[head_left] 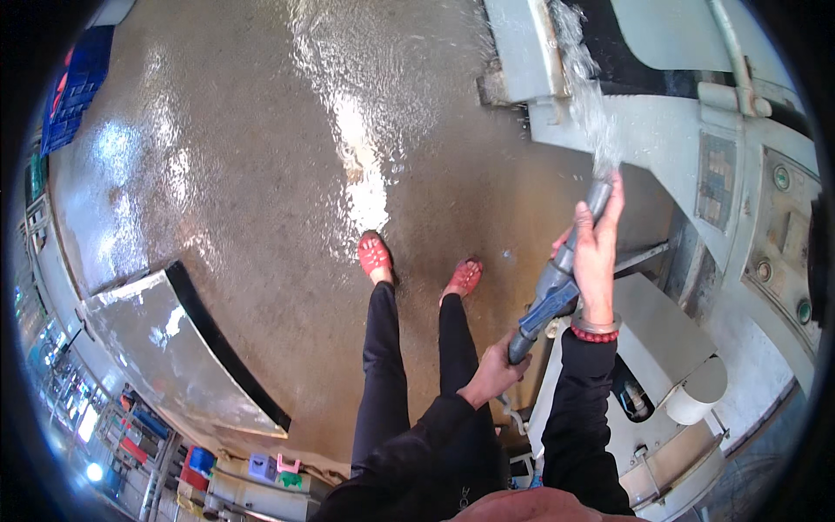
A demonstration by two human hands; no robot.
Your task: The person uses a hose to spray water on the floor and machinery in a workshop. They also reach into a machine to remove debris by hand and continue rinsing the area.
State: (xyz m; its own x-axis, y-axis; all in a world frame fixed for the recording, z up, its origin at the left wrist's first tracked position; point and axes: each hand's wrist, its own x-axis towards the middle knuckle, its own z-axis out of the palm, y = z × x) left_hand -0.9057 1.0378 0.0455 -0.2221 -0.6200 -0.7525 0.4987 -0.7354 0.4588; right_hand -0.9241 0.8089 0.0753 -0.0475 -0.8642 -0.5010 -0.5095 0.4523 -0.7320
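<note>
A grey hose pipe with a blue valve handle slants up to the right in front of me. My right hand is closed around its upper length, fingers near the outlet; a red beaded bracelet and a bangle are on that wrist. My left hand grips the lower end, below the valve. A gush of water shoots from the outlet against the pale machine at the upper right and splashes along its edge. Where the hose runs beyond my left hand is hidden.
Brown floor lies wet and shining around my red shoes. A pale panel with a black edge stands at the left. A grey metal housing is close by my right arm. Blue crates sit at the far left.
</note>
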